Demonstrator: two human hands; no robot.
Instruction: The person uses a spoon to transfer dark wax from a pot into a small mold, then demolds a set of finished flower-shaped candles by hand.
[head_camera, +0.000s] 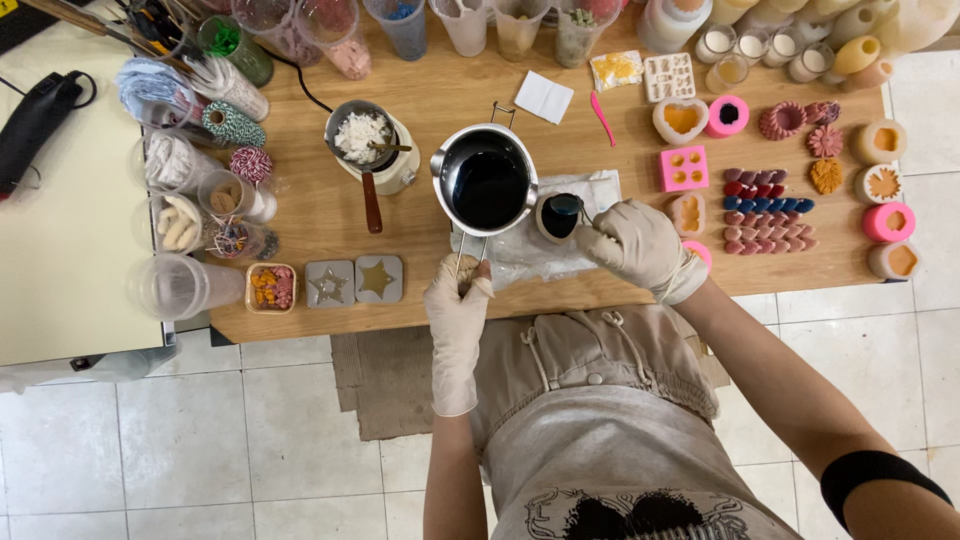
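Wooden worktable (420, 300) crowded with moulds and jars, over pale floor tiles (180, 440) and a brown mat (385, 385) at the near edge. Metal pouring pot (486, 180) of dark liquid at centre, above crinkled clear sheeting (520, 250); its handle clasped by the gloved left hand (458, 300). Gloved right hand (635, 240) just right of the pot, fingers curled against a small round mould (559, 215) of dark fill; exact grip hard to make out. Cups (400, 25) along the far edge cut off by the frame. White-filled melting pot (370, 145) at left.
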